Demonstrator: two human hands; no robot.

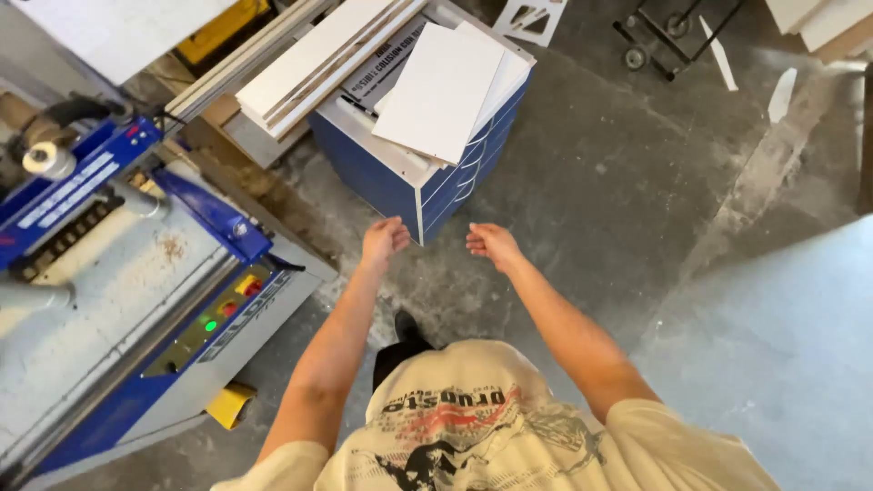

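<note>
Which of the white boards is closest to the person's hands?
The loose flat white sheet lying on top of the blue drawer cabinet, just beyond both hands. The long white boards sit farther back and left; the white scraps lie far off on the floor.

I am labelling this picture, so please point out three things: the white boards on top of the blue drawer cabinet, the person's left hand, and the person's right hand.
white boards (443, 91), head view, middle of the top sheet.
left hand (385, 241), head view, back of the hand.
right hand (491, 244), head view, back of the hand.
</note>
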